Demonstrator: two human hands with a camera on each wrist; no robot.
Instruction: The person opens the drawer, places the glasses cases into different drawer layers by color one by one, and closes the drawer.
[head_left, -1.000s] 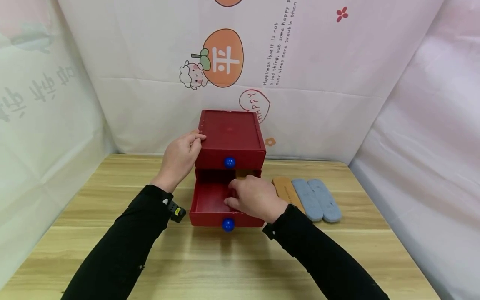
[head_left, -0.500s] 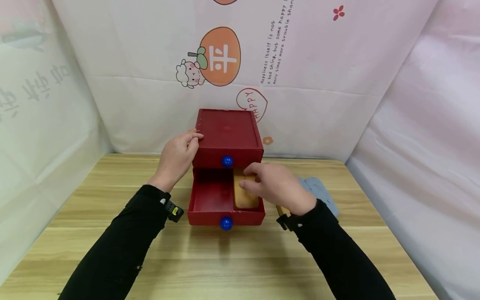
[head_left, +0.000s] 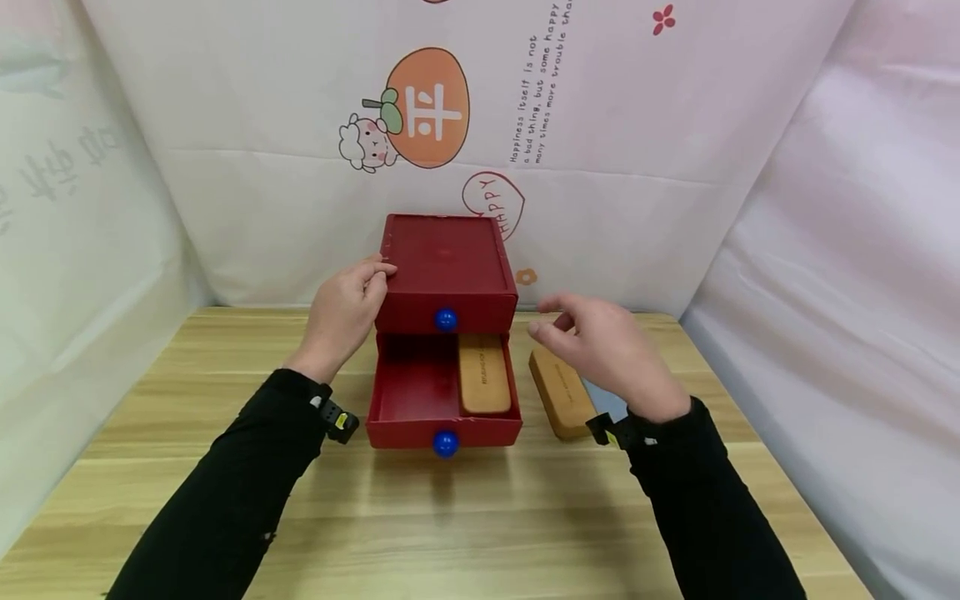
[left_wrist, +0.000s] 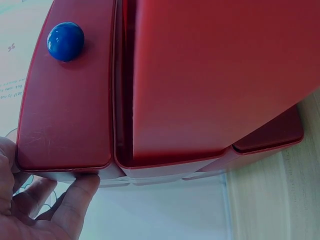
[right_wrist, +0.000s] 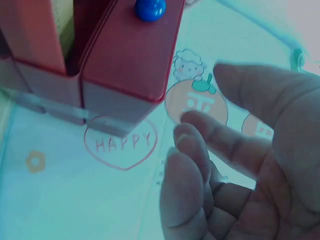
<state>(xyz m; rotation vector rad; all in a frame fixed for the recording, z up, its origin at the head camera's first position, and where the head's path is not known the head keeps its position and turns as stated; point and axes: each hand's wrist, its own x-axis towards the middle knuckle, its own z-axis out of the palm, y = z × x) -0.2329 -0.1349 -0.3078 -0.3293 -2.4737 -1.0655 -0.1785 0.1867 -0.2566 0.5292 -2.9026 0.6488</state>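
Note:
A red two-tier drawer cabinet (head_left: 450, 254) with blue knobs stands on the wooden table. My left hand (head_left: 341, 312) holds its upper left edge, fingertips over the top and, in the left wrist view, thumb against the side. The lower drawer (head_left: 416, 387) is pulled out; a tan oblong block (head_left: 483, 383) with rounded corners and dark print lies along its right side. My right hand (head_left: 611, 350), fingers loosely bent and holding nothing, hovers right of the cabinet. Beneath it lies a second tan block (head_left: 558, 396), and a blue-grey oblong piece (head_left: 603, 400) is partly hidden by the hand.
The upper drawer's blue knob (head_left: 446, 319) sits on its closed front. A white printed cloth (head_left: 600, 208) hangs close behind the cabinet, with further cloth walls on both sides. Bare wooden tabletop (head_left: 450, 525) extends in front of the drawer.
My right hand has lifted out of the lower drawer and moved right, above the blocks, leaving the tan block visible inside. My left hand stays on the cabinet. The view has shifted slightly.

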